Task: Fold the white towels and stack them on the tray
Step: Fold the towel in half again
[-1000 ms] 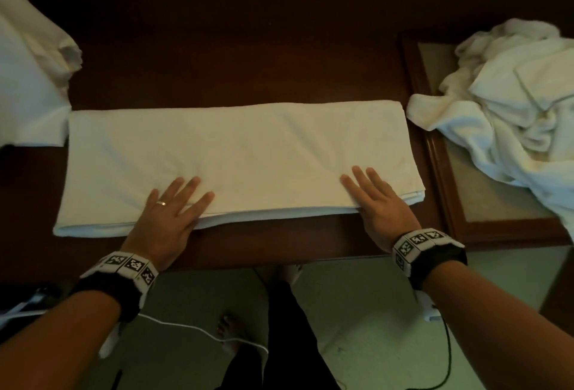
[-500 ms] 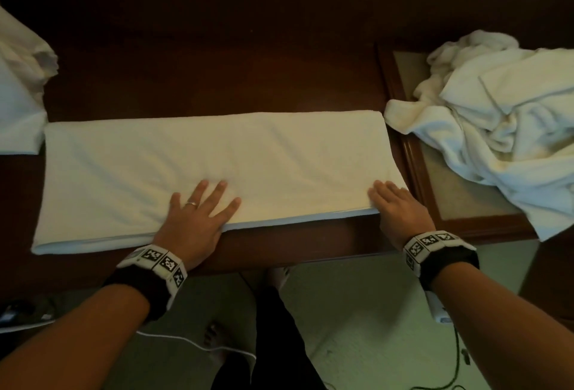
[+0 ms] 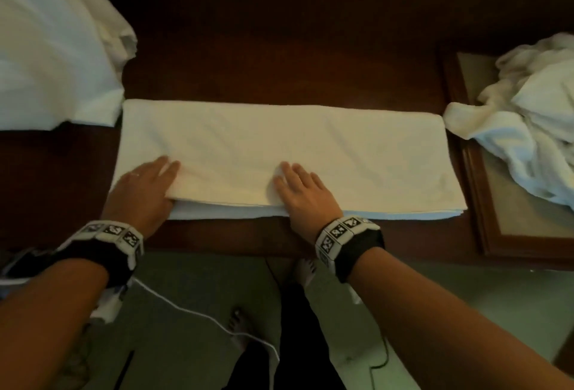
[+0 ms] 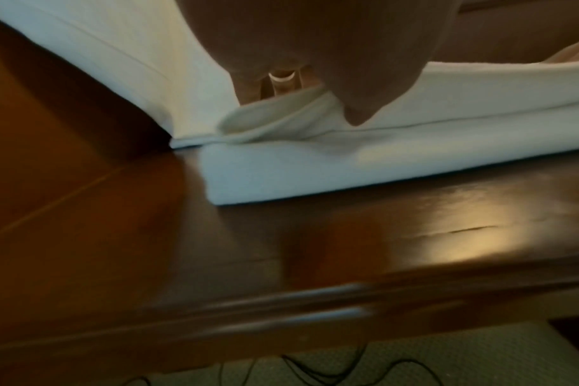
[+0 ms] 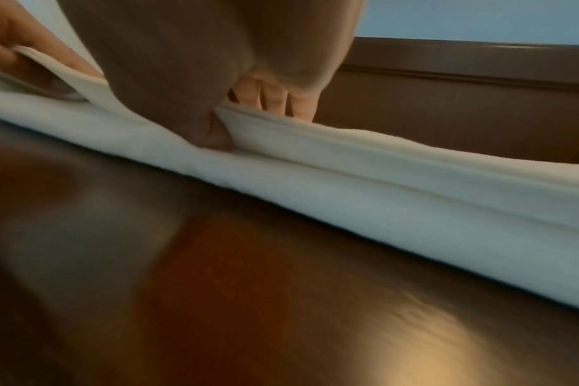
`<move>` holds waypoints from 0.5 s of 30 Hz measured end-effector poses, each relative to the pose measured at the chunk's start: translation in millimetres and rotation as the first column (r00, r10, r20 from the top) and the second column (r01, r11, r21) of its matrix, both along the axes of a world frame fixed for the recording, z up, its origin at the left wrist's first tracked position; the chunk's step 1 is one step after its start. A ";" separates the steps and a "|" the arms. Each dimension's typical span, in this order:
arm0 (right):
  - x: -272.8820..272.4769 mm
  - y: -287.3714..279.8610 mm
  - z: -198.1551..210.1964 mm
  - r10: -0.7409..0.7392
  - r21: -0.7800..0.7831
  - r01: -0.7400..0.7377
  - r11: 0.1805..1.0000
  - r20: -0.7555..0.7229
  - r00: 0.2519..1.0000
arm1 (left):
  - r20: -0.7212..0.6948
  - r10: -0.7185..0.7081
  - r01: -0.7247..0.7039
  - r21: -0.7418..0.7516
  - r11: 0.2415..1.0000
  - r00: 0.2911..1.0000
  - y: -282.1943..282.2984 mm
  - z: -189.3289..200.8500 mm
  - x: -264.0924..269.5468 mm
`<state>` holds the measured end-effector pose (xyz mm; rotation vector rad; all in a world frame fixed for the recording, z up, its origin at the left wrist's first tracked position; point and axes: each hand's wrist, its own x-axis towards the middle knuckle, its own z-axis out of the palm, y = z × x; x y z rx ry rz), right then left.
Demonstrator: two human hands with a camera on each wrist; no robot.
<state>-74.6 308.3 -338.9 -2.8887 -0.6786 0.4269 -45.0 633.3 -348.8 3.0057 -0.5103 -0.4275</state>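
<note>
White terry, folded to a long strip, the towel (image 3: 279,153) lies across the dark counter (image 3: 279,57) in front of me, its layered open edge toward me; the tray (image 3: 484,203) sits just right of it, with a crumpled heap (image 3: 534,116) of unfolded towels on it. My left hand (image 3: 141,190) has its thumb tucked under the top layers at the near-left corner and its fingers on top, so that grip is clamped on the towel; my right hand (image 3: 306,197) does the same near the middle of the near edge. I judge the next fold is end over end; to do it well I'd take all the layers in each pinch, not just the top ones, lift low, carry the left end over to the right end, match the corners, then press flat. The heap crowds the tray; it wants clearing before I stack.
</note>
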 end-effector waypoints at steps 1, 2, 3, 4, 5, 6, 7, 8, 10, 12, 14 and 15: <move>4.0 10.2 -1.7 -0.016 -0.025 0.015 1.000 -0.026 1.000 | 0.018 -0.010 0.011 -0.003 1.000 1.000 11.2 -0.1 0.7; 5.9 18.5 -3.7 -0.017 -0.019 0.016 1.000 -0.037 0.999 | 0.047 -0.029 0.029 -0.010 1.000 0.998 19.8 -0.4 -0.1; 5.1 25.1 -5.7 0.001 0.015 0.000 1.000 -0.040 0.999 | 0.081 -0.054 0.056 -0.027 0.998 0.995 26.5 -1.3 -3.0; 2.3 29.2 -7.7 0.025 0.061 -0.023 0.998 -0.037 0.999 | 0.115 -0.076 0.082 -0.044 0.996 0.990 30.4 -1.0 -7.8; -2.4 29.4 -12.1 0.053 0.085 -0.050 0.995 -0.036 0.998 | 0.131 -0.095 0.103 -0.059 0.993 0.987 34.4 -2.7 -14.8; -7.8 26.2 -17.1 0.079 0.088 -0.077 0.993 -0.024 0.997 | 0.125 -0.103 0.111 -0.060 0.992 0.987 37.2 -3.9 -23.0; -13.7 21.7 -22.2 0.109 0.060 -0.107 0.992 -0.029 0.994 | 0.096 -0.106 0.111 -0.048 0.993 0.990 39.8 -7.4 -31.1; -18.7 17.4 -26.1 0.144 0.017 -0.143 0.990 -0.050 0.988 | 0.044 -0.106 0.106 -0.013 0.994 0.993 41.9 -10.2 -39.0; -21.3 13.7 -29.1 0.163 -0.027 -0.165 0.986 -0.079 0.984 | -0.022 -0.062 0.063 0.040 0.997 0.998 46.0 -15.6 -50.0; -18.2 18.2 -30.7 0.142 -0.052 -0.148 0.988 -0.109 0.984 | -0.062 0.027 -0.022 0.067 0.998 0.998 47.4 -13.1 -49.1; -16.5 27.3 -27.1 0.114 -0.061 -0.123 0.991 -0.134 0.984 | -0.145 0.097 -0.081 0.113 0.990 0.985 44.8 -7.5 -43.4; -15.8 31.7 -24.9 0.109 -0.057 -0.118 0.991 -0.134 0.985 | -0.173 0.118 -0.094 0.138 0.986 0.978 44.5 -5.3 -39.7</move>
